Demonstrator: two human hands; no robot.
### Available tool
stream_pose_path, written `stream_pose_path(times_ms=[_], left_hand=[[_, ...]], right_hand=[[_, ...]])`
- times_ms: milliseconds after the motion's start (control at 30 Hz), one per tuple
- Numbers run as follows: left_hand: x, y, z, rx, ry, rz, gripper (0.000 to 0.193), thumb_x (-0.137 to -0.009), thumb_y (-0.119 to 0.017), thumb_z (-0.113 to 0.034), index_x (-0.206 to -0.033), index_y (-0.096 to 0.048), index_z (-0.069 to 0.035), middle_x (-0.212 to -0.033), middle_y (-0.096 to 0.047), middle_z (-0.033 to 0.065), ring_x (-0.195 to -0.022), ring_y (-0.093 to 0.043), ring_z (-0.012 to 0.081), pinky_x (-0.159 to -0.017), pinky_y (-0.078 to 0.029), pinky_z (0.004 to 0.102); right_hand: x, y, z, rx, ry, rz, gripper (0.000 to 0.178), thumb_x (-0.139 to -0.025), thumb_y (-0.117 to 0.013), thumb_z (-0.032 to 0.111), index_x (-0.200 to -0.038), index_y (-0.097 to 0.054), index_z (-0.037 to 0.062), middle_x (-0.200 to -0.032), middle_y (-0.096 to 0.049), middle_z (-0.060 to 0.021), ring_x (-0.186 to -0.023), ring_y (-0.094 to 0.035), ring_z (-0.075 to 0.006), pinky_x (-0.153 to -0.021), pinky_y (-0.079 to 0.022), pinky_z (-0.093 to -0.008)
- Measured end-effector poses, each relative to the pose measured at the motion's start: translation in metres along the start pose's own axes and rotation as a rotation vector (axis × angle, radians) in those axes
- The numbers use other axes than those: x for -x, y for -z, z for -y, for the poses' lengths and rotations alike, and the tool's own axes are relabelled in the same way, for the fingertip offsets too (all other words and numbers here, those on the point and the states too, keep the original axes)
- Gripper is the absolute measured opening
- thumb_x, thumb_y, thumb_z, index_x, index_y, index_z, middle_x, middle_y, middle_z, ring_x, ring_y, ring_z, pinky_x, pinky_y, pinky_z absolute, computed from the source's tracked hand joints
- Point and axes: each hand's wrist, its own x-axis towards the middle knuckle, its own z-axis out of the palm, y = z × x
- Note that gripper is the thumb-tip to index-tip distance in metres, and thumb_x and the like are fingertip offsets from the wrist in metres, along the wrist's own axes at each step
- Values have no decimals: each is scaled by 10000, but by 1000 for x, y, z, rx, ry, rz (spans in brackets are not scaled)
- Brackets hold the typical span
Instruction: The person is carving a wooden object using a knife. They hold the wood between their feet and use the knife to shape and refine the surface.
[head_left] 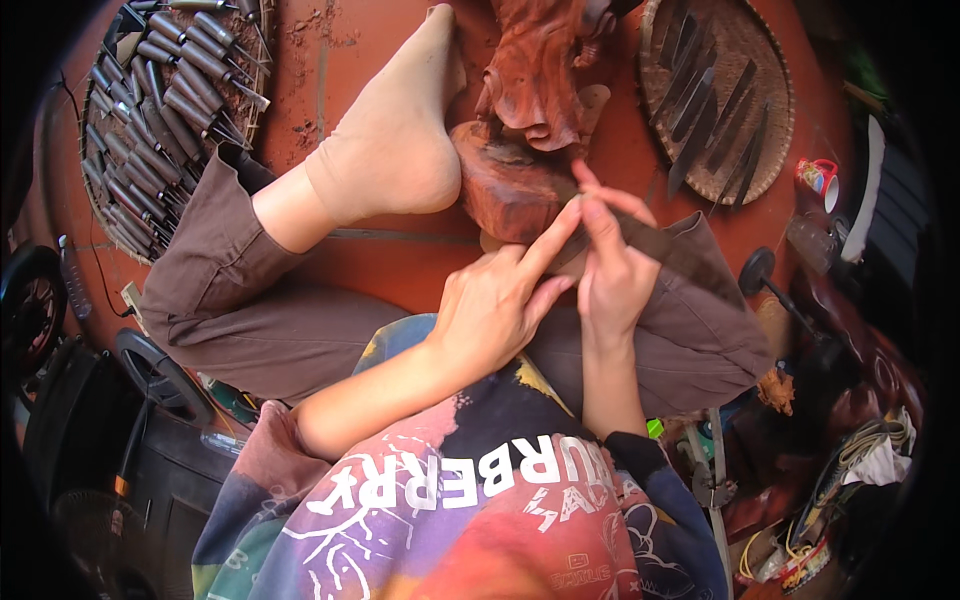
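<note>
Sits on red floor [395, 268]. Has carving [535, 75] and block [510, 192] straight ahead, between the two baskets; cannot tell if joined. Rests socked foot [395, 150] against block's left edge, probably to brace it. Stretches left hand [485, 305] toward block's near right edge, with index finger straight and thumb apart. Curls some fingers of right hand [615, 280], points others upward. Brings fingertips of both together there, likely for fine control. Cannot tell whether gripping anything, with either hand. Shows dark blurred strip [690, 255] just beside right hand, over thigh [680, 345]; cannot tell if held.

Has chisels [185, 85] heaped in left basket [267, 45], some with metal tips toward its right rim, maybe for grabbing by handle. Has dark flat blades [693, 148] laid in right basket [775, 90], a few poking past lower rim, presumably spread for easy picking. Has cup [822, 182] off right basket's lower right edge, perhaps out of the way.

Count: two hands, one carving, one block, one socked foot, one strip, two baskets, one cup. Roughly ten blades, overlapping, so unsure. Dozens of chisels, too piled to count.
</note>
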Motion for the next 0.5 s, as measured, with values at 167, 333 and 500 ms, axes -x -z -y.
stream_pose_path(times_ms=[167, 333, 500], left_hand=[[18, 9, 0, -10, 14, 0, 675, -818, -645, -225, -1421, -341, -228, -708, -533, 101, -643, -594, 279, -551, -486, 386], [11, 2, -3, 6, -7, -33, 686, -810, -646, -201, -1422, -338, -232, -699, -531, 103, -651, -597, 286, -566, -491, 390], [16, 4, 2, -38, 20, 22, 704, -797, -655, -192, -1424, -335, -213, -714, -532, 105, -656, -598, 288, -575, -495, 390]], right_hand=[[6, 5, -8, 165, 151, 159, 87, -838, -602, -23, -919, -626, -44, -922, -656, -121, -1099, -576, -312, -1084, -278, -482], [10, -8, -1, -2, 42, -19, 82, -863, -587, -7, -922, -612, -58, -932, -648, -123, -1105, -570, -295, -1090, -282, -454], [9, 1, -12, -22, 54, 35, 89, -847, -589, -27, -927, -619, -55, -951, -649, -150, -1098, -576, -288, -1095, -274, -463]])
